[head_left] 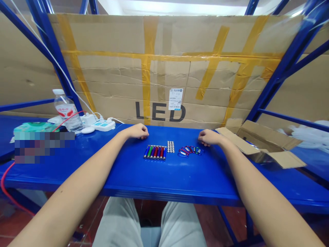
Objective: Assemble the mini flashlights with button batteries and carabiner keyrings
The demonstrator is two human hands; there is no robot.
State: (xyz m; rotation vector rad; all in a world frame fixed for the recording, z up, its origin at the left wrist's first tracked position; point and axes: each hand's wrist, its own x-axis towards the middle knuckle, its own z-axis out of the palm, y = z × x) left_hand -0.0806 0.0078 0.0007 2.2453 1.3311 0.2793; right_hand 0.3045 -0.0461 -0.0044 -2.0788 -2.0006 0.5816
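My left hand [139,131] rests on the blue table [180,178] with its fingers curled into a loose fist, nothing visible in it. Just in front of it lies a row of several small metal tubes [155,152] in blue, green, red and purple. Right of the tubes, small silver button cells [170,146] sit in a neat grid. Several coloured carabiners [190,150] form an arc farther right. My right hand [207,137], also curled and seemingly holding nothing, rests beyond the carabiners' right end, touching none of them.
An open cardboard box [262,140] lies at the right. On the left are a plastic bottle [67,111], a white power strip [104,125] and a green packet [33,127]. A large cardboard panel [115,82] stands behind the table, between blue metal posts.
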